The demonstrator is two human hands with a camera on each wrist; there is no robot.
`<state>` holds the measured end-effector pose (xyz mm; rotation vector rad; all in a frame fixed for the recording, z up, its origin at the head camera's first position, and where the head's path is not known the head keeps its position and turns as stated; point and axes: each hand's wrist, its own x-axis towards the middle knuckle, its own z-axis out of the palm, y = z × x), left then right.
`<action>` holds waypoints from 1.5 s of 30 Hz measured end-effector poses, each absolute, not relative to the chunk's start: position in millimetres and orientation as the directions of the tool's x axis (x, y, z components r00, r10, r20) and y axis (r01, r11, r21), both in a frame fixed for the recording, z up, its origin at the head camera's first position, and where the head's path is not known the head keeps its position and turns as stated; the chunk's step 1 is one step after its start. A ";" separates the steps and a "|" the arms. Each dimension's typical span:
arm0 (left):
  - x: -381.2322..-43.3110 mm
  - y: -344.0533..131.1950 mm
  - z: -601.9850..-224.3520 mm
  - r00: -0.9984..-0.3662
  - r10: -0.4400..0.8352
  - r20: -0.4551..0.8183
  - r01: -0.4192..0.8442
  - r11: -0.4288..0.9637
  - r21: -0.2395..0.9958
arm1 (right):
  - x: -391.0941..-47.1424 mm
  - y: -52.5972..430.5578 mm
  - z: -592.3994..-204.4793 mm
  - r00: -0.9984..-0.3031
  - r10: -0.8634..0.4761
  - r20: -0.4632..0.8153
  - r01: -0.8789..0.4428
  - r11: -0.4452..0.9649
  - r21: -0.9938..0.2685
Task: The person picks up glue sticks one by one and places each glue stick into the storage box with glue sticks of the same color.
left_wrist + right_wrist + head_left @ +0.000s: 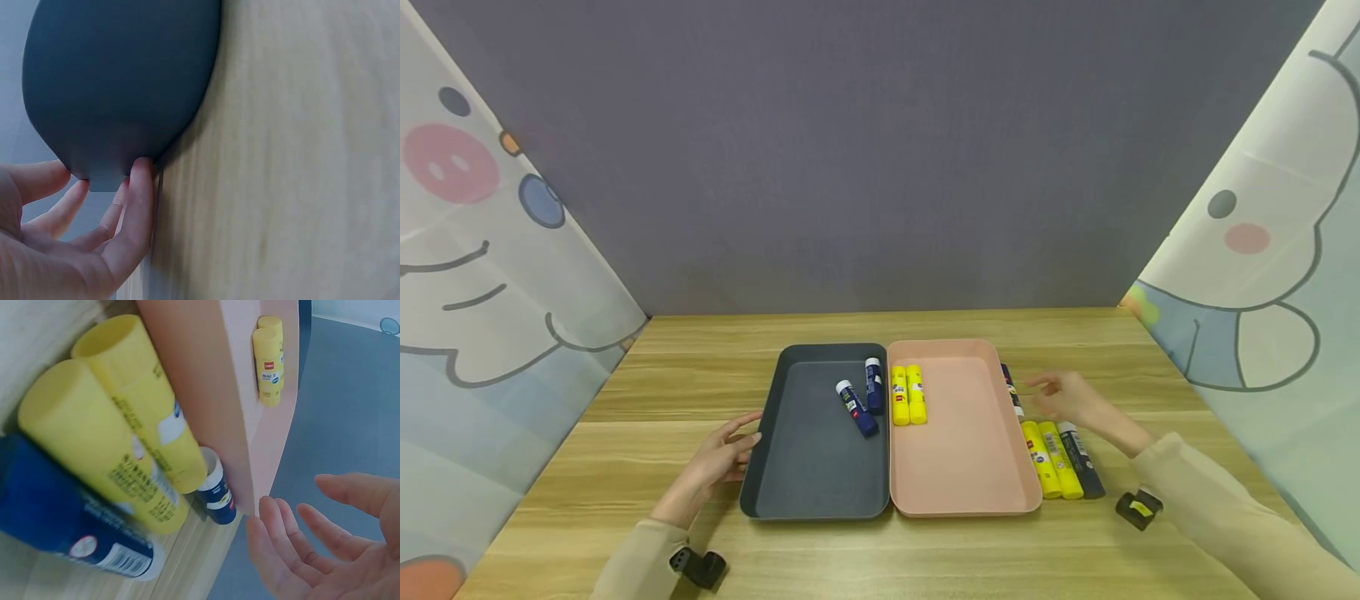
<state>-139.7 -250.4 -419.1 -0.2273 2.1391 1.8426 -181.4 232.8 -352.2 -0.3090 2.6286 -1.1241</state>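
Observation:
My left hand (722, 454) touches the outer left wall of the dark grey tray (812, 492); in the left wrist view its fingertips lie against that wall (119, 81). Blue glue sticks with white ends (856, 408) lie in this tray's right part. My right hand (1063, 397) hovers over the table with nothing in it, its fingers loosely bent, right of the pink tray (966, 475). Beside it a blue glue stick (219, 494) lies along the pink tray's wall. Two yellow glue sticks (1049, 458) and a dark blue one (1081, 461) lie nearer the front.
Inside the pink tray, two yellow glue sticks (908, 395) stand side by side in line with its left wall. Both trays adjoin on the wooden table (700, 358). A grey panel (880, 167) rises behind, with cartoon-printed sheets (1247, 275) at both sides.

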 end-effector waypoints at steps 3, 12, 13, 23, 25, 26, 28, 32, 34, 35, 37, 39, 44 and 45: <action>-140.2 -251.8 -421.0 -0.939 0.083 -0.335 -0.319 0.161 0.934 | -179.8 237.5 -354.4 -0.945 -0.291 -0.150 -0.096 0.684 -0.723; -139.3 -250.1 -419.1 -0.942 0.076 -0.327 -0.313 0.158 0.937 | -171.2 256.0 -360.7 -0.951 -0.261 -0.166 -0.075 0.714 -0.696; -139.4 -250.2 -419.2 -0.942 0.078 -0.326 -0.311 0.157 0.937 | -170.1 257.5 -361.5 -0.954 -0.248 -0.170 -0.064 0.720 -0.691; -139.8 -250.3 -419.4 -0.944 0.078 -0.321 -0.306 0.158 0.939 | -157.7 273.0 -369.7 -0.957 -0.201 -0.209 -0.005 0.731 -0.682; -139.7 -250.6 -420.1 -0.944 0.083 -0.319 -0.304 0.159 0.939 | -156.8 276.2 -372.2 -0.959 -0.199 -0.200 -0.012 0.737 -0.676; -139.4 -250.5 -420.2 -0.944 0.083 -0.318 -0.303 0.158 0.940 | -156.4 277.4 -373.5 -0.960 -0.190 -0.203 -0.006 0.743 -0.670; -139.4 -251.1 -421.1 -0.945 0.091 -0.315 -0.299 0.156 0.941 | -155.4 279.8 -375.5 -0.961 -0.183 -0.207 0.000 0.749 -0.662; -138.6 -251.7 -421.2 -0.945 0.104 -0.309 -0.292 0.150 0.944 | -154.3 282.8 -380.7 -0.961 -0.140 -0.238 0.053 0.753 -0.656; -138.8 -252.4 -421.9 -0.944 0.113 -0.308 -0.291 0.151 0.945 | -153.1 284.0 -383.2 -0.959 -0.127 -0.252 0.073 0.750 -0.658; -138.5 -252.0 -421.4 -0.944 0.109 -0.311 -0.293 0.150 0.944 | -152.7 284.7 -384.5 -0.958 -0.122 -0.259 0.083 0.747 -0.660; -138.6 -252.4 -421.6 -0.943 0.110 -0.313 -0.295 0.152 0.943 | -151.7 286.1 -386.5 -0.956 -0.115 -0.269 0.094 0.750 -0.655; -138.7 -252.0 -421.6 -0.942 0.101 -0.321 -0.305 0.152 0.940 | -151.2 287.7 -388.4 -0.953 -0.108 -0.282 0.104 0.759 -0.643; -139.0 -250.5 -420.2 -0.940 0.077 -0.332 -0.318 0.152 0.936 | -151.8 291.1 -392.7 -0.947 -0.086 -0.310 0.133 0.771 -0.622; -139.3 -250.3 -420.2 -0.940 0.075 -0.332 -0.318 0.154 0.936 | -152.1 291.7 -393.5 -0.946 -0.086 -0.314 0.135 0.773 -0.620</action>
